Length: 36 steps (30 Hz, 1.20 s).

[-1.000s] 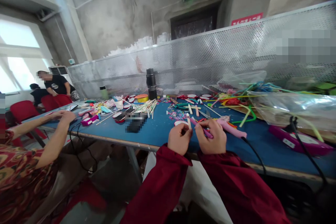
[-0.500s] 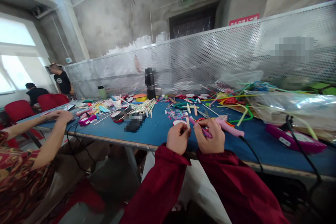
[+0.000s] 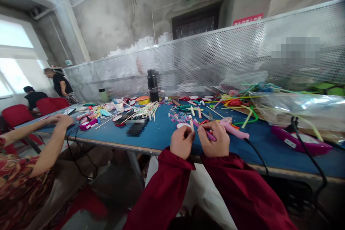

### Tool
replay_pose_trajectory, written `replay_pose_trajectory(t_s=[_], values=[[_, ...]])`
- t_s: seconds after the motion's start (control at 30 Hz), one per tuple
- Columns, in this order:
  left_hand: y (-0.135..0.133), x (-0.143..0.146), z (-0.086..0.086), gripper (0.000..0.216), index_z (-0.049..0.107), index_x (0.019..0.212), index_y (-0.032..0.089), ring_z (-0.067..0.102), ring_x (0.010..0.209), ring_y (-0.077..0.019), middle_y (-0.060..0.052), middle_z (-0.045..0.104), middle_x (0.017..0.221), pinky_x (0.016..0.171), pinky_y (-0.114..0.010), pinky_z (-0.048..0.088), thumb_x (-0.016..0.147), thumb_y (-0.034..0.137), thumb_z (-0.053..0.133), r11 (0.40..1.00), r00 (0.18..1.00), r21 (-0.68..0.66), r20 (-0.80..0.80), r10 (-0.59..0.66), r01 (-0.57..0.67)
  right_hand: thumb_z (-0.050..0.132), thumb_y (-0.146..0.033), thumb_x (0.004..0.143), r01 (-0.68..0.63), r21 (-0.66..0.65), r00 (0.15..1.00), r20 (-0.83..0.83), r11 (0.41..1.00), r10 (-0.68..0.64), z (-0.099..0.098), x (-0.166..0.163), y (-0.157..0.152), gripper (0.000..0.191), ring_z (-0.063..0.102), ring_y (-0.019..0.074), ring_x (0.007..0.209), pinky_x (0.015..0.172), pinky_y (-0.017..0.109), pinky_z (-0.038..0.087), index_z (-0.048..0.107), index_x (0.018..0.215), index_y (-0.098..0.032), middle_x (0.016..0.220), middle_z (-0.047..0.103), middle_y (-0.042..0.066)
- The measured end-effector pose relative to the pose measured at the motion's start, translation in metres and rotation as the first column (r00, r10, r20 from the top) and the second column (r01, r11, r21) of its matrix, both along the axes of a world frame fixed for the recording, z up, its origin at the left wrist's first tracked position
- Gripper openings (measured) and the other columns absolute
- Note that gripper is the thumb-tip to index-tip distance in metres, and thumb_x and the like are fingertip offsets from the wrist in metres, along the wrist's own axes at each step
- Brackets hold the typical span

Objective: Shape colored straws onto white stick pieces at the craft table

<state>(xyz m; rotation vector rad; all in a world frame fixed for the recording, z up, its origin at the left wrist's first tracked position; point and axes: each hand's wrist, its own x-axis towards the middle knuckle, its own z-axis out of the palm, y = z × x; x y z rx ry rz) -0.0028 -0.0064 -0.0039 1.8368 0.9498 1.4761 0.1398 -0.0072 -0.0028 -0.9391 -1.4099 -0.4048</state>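
My left hand [image 3: 182, 142] is closed around a pale wooden stick [image 3: 191, 123] that pokes up from between the fingers. My right hand [image 3: 215, 139] grips a thin purple stick [image 3: 207, 133], its tip angled toward the left hand. Both hands rest close together at the near edge of the blue table [image 3: 164, 133]. Dark red sleeves cover both arms. A pink glue gun [image 3: 232, 129] lies just behind my right hand, with its black cord running off the table's edge.
Loose sticks [image 3: 147, 109], small coloured bits and discs litter the table. A black flask [image 3: 152, 86] stands at the back by a perforated metal screen. A plastic bag [image 3: 293, 109] and a purple device [image 3: 299, 143] lie at right. A neighbour's arms [image 3: 54, 129] rest at left; two people stand farther back.
My hands have hardly moved on the two sticks. The view has drifted slightly. The standing person at far left has stepped a little to the right.
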Motion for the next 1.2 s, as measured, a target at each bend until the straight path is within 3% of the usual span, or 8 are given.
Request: replay_pose_trajectory(t_s=[0.67, 1.2], values=[[-0.0008, 0.0008, 0.0018, 0.021, 0.059, 0.075, 0.019, 0.051, 0.068, -0.0133, 0.004, 0.059, 0.070, 0.070, -0.027, 0.039, 0.096, 0.021, 0.062, 1.000, 1.000, -0.027, -0.014, 0.010, -0.010, 0.063, -0.029, 0.090, -0.008, -0.051, 1.000, -0.028, 0.999, 0.007, 0.0063, -0.0024, -0.0037, 0.014, 0.063, 0.0233, 0.074, 0.076, 0.039, 0.047, 0.060, 0.077, -0.027, 0.072, 0.069, 0.001], [-0.0027, 0.0005, 0.0035, 0.022, 0.058, 0.076, 0.019, 0.052, 0.069, -0.0131, 0.003, 0.060, 0.071, 0.069, -0.026, 0.039, 0.097, 0.023, 0.063, 0.999, 1.000, -0.028, -0.025, 0.018, -0.019, 0.066, -0.031, 0.092, -0.007, -0.057, 1.000, -0.024, 0.998, 0.005, -0.0007, 0.0005, 0.0016, 0.013, 0.063, 0.0233, 0.078, 0.078, 0.038, 0.048, 0.061, 0.081, -0.027, 0.076, 0.069, 0.001]])
